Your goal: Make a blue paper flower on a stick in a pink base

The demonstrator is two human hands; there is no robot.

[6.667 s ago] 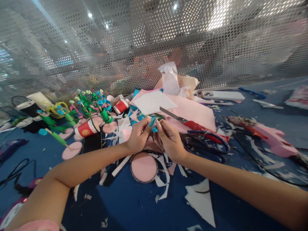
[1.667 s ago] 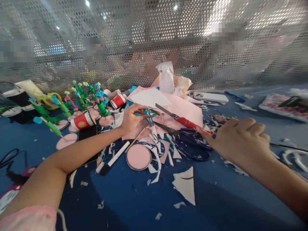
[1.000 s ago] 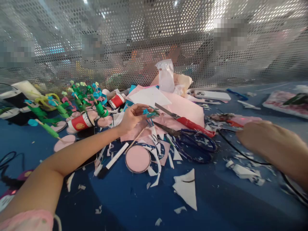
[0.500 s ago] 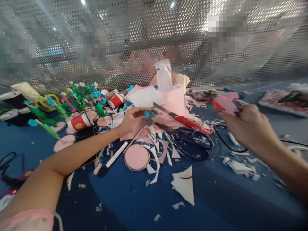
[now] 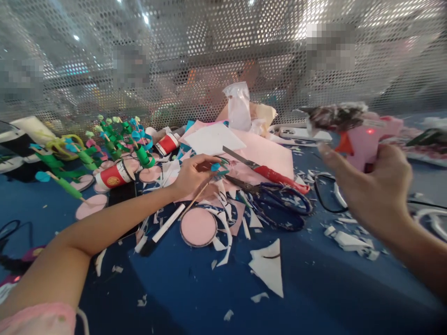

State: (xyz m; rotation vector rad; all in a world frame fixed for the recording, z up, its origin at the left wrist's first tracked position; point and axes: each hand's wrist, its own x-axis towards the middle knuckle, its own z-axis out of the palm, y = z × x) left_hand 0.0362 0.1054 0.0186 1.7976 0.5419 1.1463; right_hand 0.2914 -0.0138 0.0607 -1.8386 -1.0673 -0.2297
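Observation:
My left hand (image 5: 190, 177) pinches a thin wooden stick (image 5: 197, 195) with a small blue paper piece (image 5: 215, 167) at its top. The stick slants down toward a round pink disc (image 5: 198, 227) on the table; whether they touch I cannot tell. On the right, my right hand (image 5: 375, 188) is wrapped round the grip of a pink glue gun (image 5: 363, 139), raised above the table. Its nozzle end (image 5: 335, 116) points left and looks dark and crusted. Between the hands lie red-handled scissors (image 5: 279, 177) and blue-handled scissors (image 5: 281, 204).
Green paper stems on pink discs (image 5: 91, 207) stand at left, near a red-and-white paper cup (image 5: 114, 178). Pink and white sheets (image 5: 213, 139) lie behind my left hand. White scraps (image 5: 268, 267) litter the blue table. A perforated metal screen (image 5: 209, 56) rises behind; a phone (image 5: 303, 134) lies at back right.
My right hand has lifted the glue gun up and to the right, uncovering the phone behind. My left hand stays in nearly the same place with the stick.

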